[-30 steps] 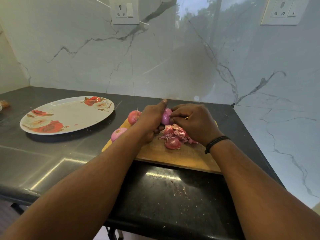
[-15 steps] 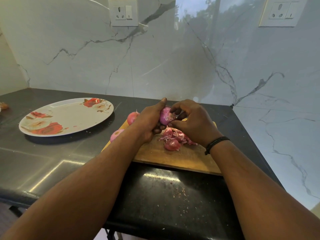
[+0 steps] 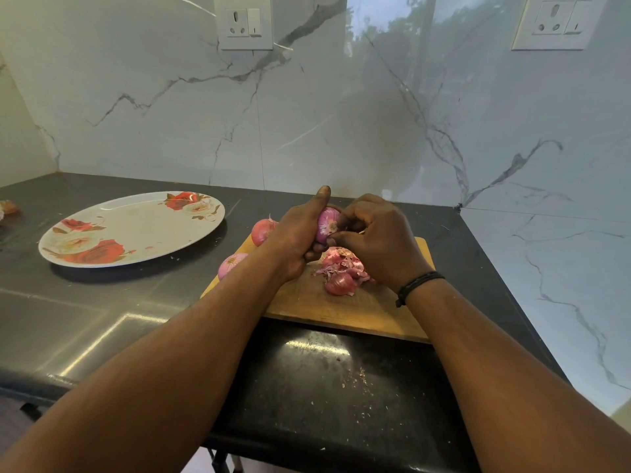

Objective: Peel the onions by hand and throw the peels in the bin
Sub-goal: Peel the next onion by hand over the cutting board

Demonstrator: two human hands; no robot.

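Note:
My left hand [image 3: 298, 233] grips a purple onion [image 3: 327, 224] above a wooden cutting board [image 3: 341, 308], thumb pointing up. My right hand [image 3: 375, 237] curls against the onion's right side, its fingertips pinching at the skin near the onion's lower end. Below the hands a heap of pink peels [image 3: 341, 264] lies on the board with a curved skin piece [image 3: 339, 284] in front. Two unpeeled onions sit at the board's left edge, one [image 3: 263, 230] farther back and one [image 3: 232, 262] nearer. No bin is in view.
A large floral plate [image 3: 136, 230] rests on the dark counter [image 3: 102, 319] to the left. Marble walls with two socket plates [image 3: 244, 22] close the back and right. Peel crumbs [image 3: 355, 373] dot the counter in front of the board.
The onion has been turned in my left hand so its pale end faces me. My right hand's fingers have closed in on its lower side. Both hands stay above the board.

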